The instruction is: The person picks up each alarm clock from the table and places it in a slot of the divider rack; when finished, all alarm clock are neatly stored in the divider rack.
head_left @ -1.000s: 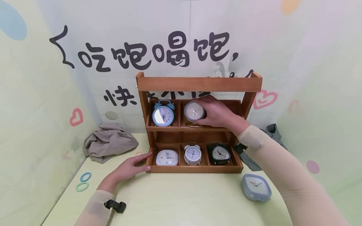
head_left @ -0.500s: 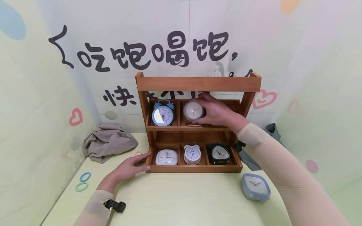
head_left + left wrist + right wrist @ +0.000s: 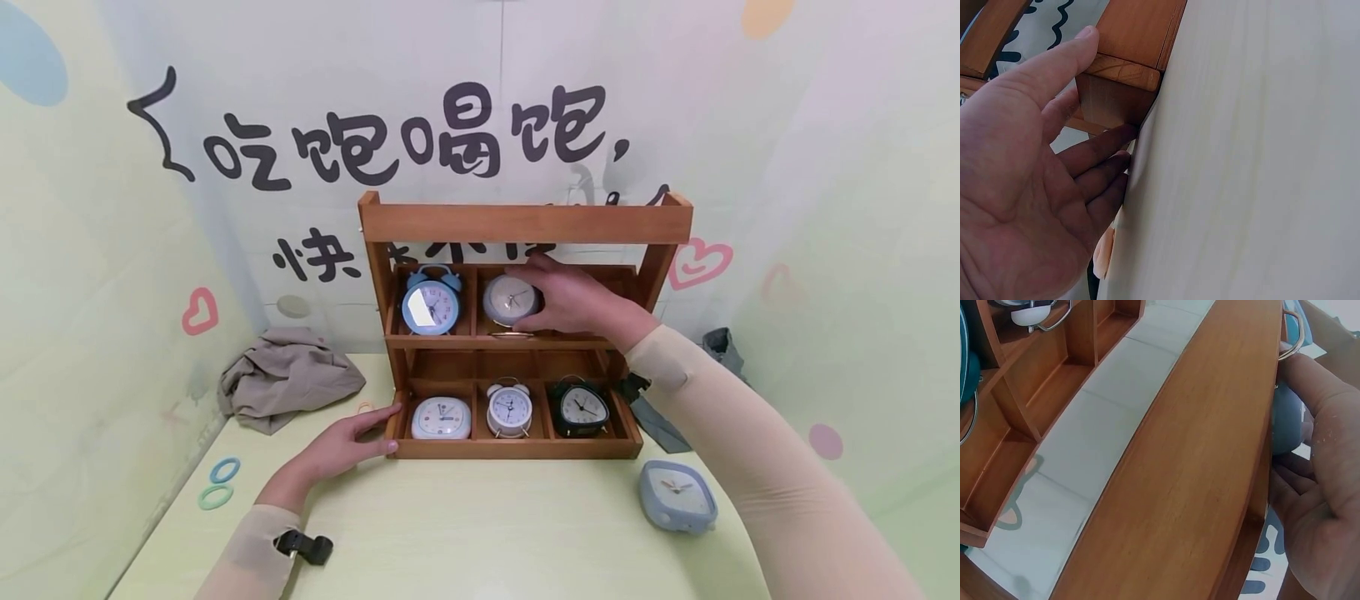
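Note:
In the head view, my right hand (image 3: 573,302) grips a round grey-blue alarm clock (image 3: 507,298) in the upper middle compartment of a brown wooden shelf (image 3: 517,450). Thumb and fingers sit at the clock's right side, and its metal handle loop is at the bottom, by the compartment floor. The right wrist view shows the clock's grey-blue side (image 3: 1285,419) partly behind the shelf's rail (image 3: 1172,450). My left hand (image 3: 341,450) holds the shelf's lower left corner (image 3: 1119,94), thumb on the front edge and fingers round the end.
A blue twin-bell clock (image 3: 431,308) stands upper left. Below are a white squarish clock (image 3: 441,418), a white twin-bell clock (image 3: 510,411) and a black triangular clock (image 3: 581,408). A blue square clock (image 3: 678,496) lies on the table's right. Grey-brown cloth (image 3: 288,379) and rings (image 3: 216,497) are left.
The grey-blue clock has turned slightly in my right hand and shifted a little left, its face tilting upward. My left hand stays on the shelf corner.

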Demonstrator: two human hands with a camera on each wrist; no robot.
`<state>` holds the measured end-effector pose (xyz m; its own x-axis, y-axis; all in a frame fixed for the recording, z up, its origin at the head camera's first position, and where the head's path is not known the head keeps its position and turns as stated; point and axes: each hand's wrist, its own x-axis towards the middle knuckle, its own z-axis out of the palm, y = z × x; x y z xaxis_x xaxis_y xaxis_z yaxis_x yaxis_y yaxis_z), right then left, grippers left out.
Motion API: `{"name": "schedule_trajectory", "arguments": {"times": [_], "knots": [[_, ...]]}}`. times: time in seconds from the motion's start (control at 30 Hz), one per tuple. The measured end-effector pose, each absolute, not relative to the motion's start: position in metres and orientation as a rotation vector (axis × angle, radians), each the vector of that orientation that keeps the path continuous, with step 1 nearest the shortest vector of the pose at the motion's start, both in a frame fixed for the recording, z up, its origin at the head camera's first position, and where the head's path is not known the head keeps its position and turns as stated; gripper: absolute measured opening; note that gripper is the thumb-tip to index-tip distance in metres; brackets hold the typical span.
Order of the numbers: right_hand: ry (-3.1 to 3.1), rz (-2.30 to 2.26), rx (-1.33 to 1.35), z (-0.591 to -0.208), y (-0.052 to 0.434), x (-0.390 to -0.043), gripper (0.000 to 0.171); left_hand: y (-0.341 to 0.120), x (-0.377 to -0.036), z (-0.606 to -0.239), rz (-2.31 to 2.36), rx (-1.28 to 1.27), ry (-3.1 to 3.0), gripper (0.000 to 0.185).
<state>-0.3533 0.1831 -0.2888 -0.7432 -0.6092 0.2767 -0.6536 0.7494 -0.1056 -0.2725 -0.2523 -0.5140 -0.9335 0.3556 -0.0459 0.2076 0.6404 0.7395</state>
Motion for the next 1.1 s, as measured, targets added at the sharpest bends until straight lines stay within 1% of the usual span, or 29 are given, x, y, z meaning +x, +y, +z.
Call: {"name": "schedule_trajectory", "arguments": {"times": [0.17, 0.43, 0.57, 0.83, 1.1], "knots": [[-2.747, 0.252, 0.997, -0.289, 0.182, -0.354, 0.091, -0.251, -0.272, -0.513, 1.169, 0.462, 2.675, 0.075], [-2.77, 0.243, 0.993, -0.289, 0.183, -0.35, 0.089, -0.249, -0.272, -0.513, 1.172, 0.458, 2.665, 0.075], [-2.736, 0.308, 0.993, -0.288, 0.186, -0.344, 0.086, -0.249, -0.272, -0.513, 1.167, 0.457, 2.667, 0.074], [-2.593, 0.41, 0.963, -0.294, 0.208, -0.316, 0.077, -0.252, -0.274, -0.514, 1.16, 0.464, 2.672, 0.074], [-2.358, 0.45, 0.989, -0.324, 0.24, -0.279, 0.072, -0.253, -0.273, -0.516, 1.179, 0.459, 2.664, 0.074]]}}
